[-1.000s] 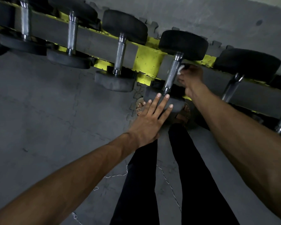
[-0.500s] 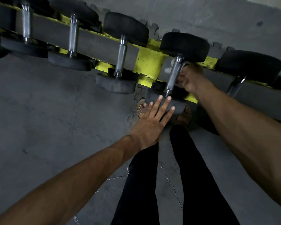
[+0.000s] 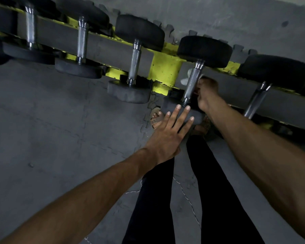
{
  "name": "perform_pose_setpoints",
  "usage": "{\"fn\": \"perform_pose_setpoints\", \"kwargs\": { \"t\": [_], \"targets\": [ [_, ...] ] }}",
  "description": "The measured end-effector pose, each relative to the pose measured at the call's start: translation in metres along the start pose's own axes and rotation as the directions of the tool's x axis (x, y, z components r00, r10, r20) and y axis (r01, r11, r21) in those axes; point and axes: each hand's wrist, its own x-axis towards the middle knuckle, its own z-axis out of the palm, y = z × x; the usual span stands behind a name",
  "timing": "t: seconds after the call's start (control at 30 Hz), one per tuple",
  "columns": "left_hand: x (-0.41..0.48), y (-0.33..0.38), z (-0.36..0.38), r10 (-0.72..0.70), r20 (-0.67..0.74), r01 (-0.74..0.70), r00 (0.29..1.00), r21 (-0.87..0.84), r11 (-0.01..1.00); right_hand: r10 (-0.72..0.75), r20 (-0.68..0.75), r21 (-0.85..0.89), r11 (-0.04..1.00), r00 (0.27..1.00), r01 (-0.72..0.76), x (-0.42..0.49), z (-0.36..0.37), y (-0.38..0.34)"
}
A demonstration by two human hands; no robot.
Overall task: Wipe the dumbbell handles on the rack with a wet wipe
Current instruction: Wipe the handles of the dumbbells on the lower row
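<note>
We stand on grey interlocking foam floor mats [image 3: 42, 129]. Our left hand [image 3: 167, 136] lies flat, fingers straight, on a dumbbell's near black rubber head [image 3: 167, 105]. Just beyond, our right hand [image 3: 208, 94] curls round its knurled steel handle [image 3: 192, 83], holding a white wet wipe [image 3: 186, 79] against it. The dumbbell rests on the yellow-and-grey steel rack [image 3: 165, 71], with bare grey concrete [image 3: 236, 18] behind.

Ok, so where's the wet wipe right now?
In the head view, right of centre, the wet wipe peeks out from behind the dumbbell handle that the right hand grips, just right of the yellow bracket.
</note>
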Motion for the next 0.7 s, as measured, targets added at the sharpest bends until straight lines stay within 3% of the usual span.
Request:
{"fn": "perform_pose_setpoints", "kwargs": {
  "t": [0.07, 0.17, 0.23, 0.33, 0.47, 0.57, 0.63, 0.7],
  "targets": [
    [0.000, -0.001, -0.001, 0.007, 0.002, -0.007, 1.000, -0.008, 1.000, -0.015, -0.002, 0.009, 1.000, 1.000, 0.015, -0.003, -0.003, -0.006],
    [0.000, -0.002, 0.000, 0.010, 0.004, -0.010, 1.000, -0.008, 1.000, -0.074, -0.210, 0.108, 0.989, 0.975, 0.099, 0.020, 0.002, -0.025],
    [-0.001, -0.002, 0.000, 0.007, 0.009, -0.007, 1.000, -0.015, 1.000, -0.190, -0.275, -0.069, 0.982, 0.942, 0.178, 0.017, 0.007, -0.012],
    [0.000, 0.000, -0.001, 0.009, 0.014, -0.009, 1.000, -0.022, 1.000, -0.291, -0.225, -0.264, 0.937, 0.930, 0.229, -0.009, 0.000, 0.031],
    [0.000, -0.002, 0.000, 0.010, 0.005, -0.010, 1.000, -0.022, 1.000, -0.242, -0.263, -0.173, 0.964, 0.934, 0.201, 0.007, -0.002, 0.000],
    [0.001, -0.003, 0.002, 0.009, -0.004, -0.009, 1.000, -0.020, 1.000, -0.272, -0.411, -0.187, 0.959, 0.870, 0.212, 0.026, 0.006, -0.018],
    [0.000, -0.001, 0.002, 0.010, 0.003, -0.010, 1.000, -0.037, 0.999, -0.333, -0.395, -0.345, 0.918, 0.856, 0.198, 0.007, 0.007, 0.005],
    [0.000, -0.001, 0.002, 0.009, 0.007, -0.009, 1.000, -0.035, 0.999, -0.331, -0.279, -0.447, 0.876, 0.902, 0.183, -0.021, 0.000, 0.027]
  ]
}}
